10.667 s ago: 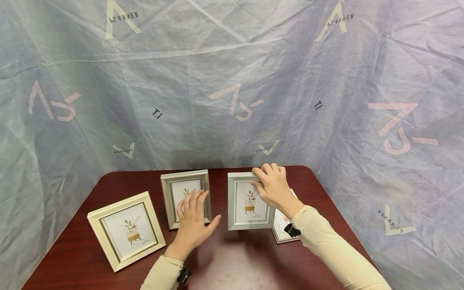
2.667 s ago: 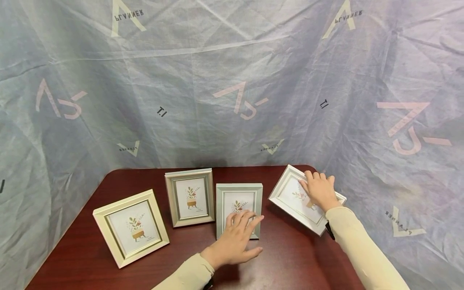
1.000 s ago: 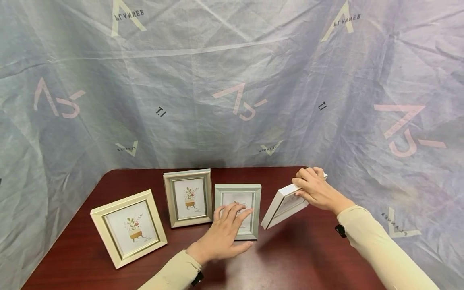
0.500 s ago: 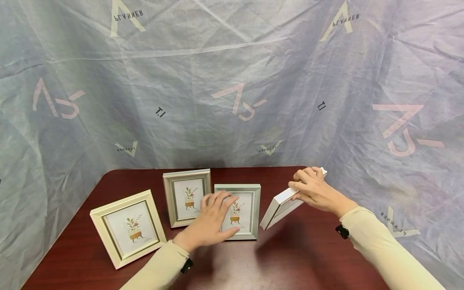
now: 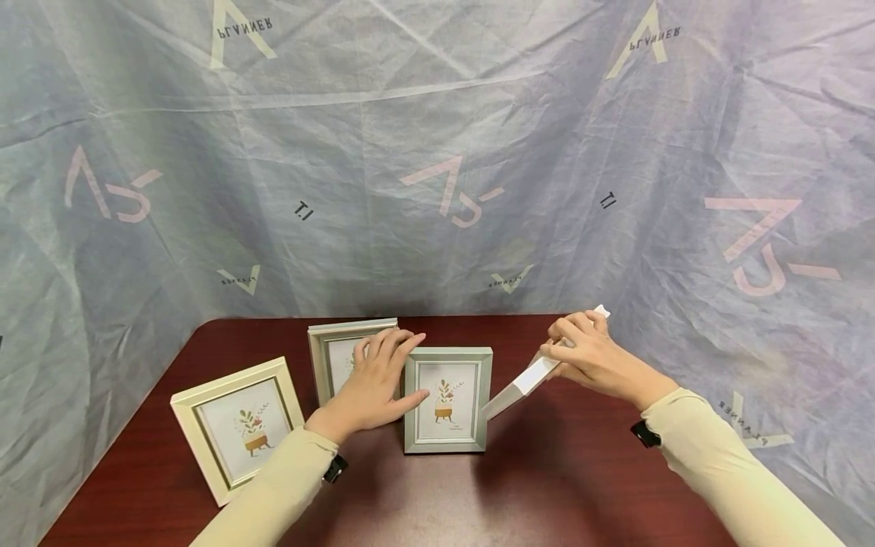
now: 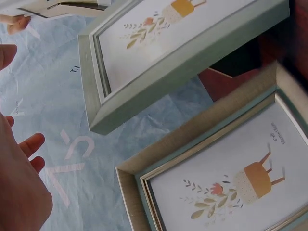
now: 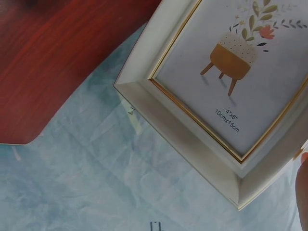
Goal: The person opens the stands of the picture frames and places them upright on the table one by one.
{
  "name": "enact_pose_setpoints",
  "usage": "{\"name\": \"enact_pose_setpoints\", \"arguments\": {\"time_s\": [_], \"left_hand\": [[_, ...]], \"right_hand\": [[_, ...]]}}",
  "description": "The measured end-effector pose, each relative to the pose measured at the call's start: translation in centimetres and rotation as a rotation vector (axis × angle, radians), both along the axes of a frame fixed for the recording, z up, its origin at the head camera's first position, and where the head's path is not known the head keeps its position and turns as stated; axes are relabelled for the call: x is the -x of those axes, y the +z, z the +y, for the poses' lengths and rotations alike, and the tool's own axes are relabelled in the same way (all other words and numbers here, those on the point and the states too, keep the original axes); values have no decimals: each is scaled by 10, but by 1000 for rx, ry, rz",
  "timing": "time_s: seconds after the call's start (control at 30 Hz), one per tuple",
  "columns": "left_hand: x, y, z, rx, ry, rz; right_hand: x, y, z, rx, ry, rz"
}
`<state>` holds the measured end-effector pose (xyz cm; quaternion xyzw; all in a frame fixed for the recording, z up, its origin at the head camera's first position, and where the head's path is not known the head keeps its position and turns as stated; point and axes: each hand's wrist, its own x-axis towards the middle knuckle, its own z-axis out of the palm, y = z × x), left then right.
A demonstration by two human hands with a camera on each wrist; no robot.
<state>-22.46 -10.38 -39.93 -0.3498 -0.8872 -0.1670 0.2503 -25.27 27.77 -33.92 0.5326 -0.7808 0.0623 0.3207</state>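
My right hand (image 5: pixel 588 357) grips a white picture frame (image 5: pixel 522 384) by its edge. In the head view the frame is tilted nearly edge-on above the table; the right wrist view shows its gold inner rim and potted-plant print. My left hand (image 5: pixel 372 384), fingers spread, hovers between a champagne picture frame (image 5: pixel 317 365) and a pale green picture frame (image 5: pixel 447 448), and covers part of the champagne one. Whether it touches either cannot be told. Both frames stand upright and fill much of the left wrist view. The white frame's far corner seems close to the green frame's right side.
A cream picture frame (image 5: pixel 194 425) stands angled at the left, its lower right corner hidden behind my left sleeve (image 5: pixel 280 479). All this is on a dark red wooden table (image 5: pixel 437 501). Printed grey cloth (image 5: pixel 437 251) hangs behind the table and on both sides.
My left hand has moved left and up from in front of the green frame to the champagne one. The white frame in my right hand has tipped further, showing its front less.
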Motion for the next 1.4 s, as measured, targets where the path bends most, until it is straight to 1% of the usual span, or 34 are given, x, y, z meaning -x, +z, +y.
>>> {"name": "enact_pose_setpoints", "arguments": {"time_s": [0.33,0.5,0.73,0.87,1.03,1.17,1.4], "left_hand": [[3,3,-2,-12,-21,19],[5,8,-2,-20,-38,47],[8,16,-3,17,-19,37],[14,20,-5,42,-14,56],[23,20,-7,64,-6,76],[29,19,-7,78,-4,61],[38,23,-2,107,-9,44]], "right_hand": [[-11,12,-13,-3,94,111],[-16,19,-18,-24,93,142],[-20,26,-22,-34,106,179],[-20,26,-26,-22,117,224],[-17,22,-35,25,176,281],[-16,20,-40,45,201,302],[-18,20,-41,44,197,318]]}}
